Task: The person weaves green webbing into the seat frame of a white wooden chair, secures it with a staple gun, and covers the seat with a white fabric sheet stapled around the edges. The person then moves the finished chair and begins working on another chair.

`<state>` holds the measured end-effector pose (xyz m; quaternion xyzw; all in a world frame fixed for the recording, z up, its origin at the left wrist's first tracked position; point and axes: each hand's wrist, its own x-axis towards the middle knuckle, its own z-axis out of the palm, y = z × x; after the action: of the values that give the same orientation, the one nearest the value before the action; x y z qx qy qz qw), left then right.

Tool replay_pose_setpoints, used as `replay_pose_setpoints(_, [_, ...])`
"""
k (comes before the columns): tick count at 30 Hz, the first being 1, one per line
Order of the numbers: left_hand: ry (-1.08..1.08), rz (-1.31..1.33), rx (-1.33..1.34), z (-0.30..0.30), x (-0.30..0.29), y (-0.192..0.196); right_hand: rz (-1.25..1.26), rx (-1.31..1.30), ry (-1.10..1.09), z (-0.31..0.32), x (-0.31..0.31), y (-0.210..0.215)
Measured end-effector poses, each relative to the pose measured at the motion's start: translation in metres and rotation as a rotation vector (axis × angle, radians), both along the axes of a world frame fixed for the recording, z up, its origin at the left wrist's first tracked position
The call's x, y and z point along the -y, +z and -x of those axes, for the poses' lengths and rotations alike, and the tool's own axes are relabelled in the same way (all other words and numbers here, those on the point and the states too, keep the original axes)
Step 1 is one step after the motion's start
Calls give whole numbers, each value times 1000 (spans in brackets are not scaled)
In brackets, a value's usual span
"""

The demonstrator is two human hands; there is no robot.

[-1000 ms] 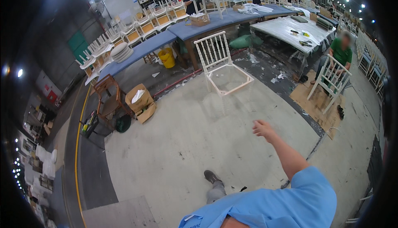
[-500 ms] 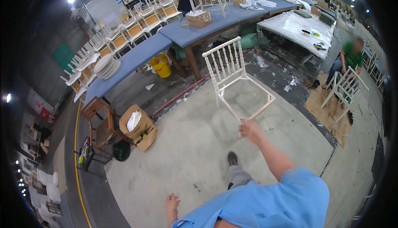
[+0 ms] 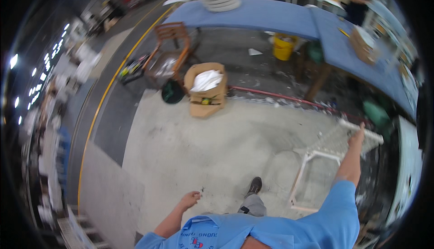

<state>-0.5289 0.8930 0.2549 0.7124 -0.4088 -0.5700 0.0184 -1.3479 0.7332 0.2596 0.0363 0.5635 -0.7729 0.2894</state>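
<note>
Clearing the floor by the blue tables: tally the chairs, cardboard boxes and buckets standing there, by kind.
Chairs: 2, a white chair and a brown wooden chair
Cardboard box: 1
Yellow bucket: 1
Total: 4

A: Light is even and fairly bright on the concrete floor [image 3: 217, 149] at the centre. It comes from ceiling lamps [image 3: 27, 81], seen as small glaring dots strung along nine o'clock.

B: Any shadows?

A: Soft ones only; it is darker under the blue table [image 3: 271, 16] around one o'clock.

B: And sharpness?

A: Motion blur smears most of the frame, worst toward nine o'clock, where the shelves turn to streaks. The white chair [image 3: 334, 145] at three o'clock is blurred too, as is the right hand [image 3: 357, 137] on it. The left hand [image 3: 189, 199] near six is a bit clearer.

B: Edges?

A: Strong fisheye bend, with a black rim all round.
</note>
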Motion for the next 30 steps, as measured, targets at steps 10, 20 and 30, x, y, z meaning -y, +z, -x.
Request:
replay_pose_setpoints(10, [438,-291,228,-40,-16,29,-354,-289,-281,-80,-21,15])
replay_pose_setpoints(20, [596,-257,-19,-97,-24,-49,-112,-43,319,-322,-48,141])
replay_pose_setpoints(30, [508,85,-103,-278,51,-68,167,-64,1173,-650,107,300])
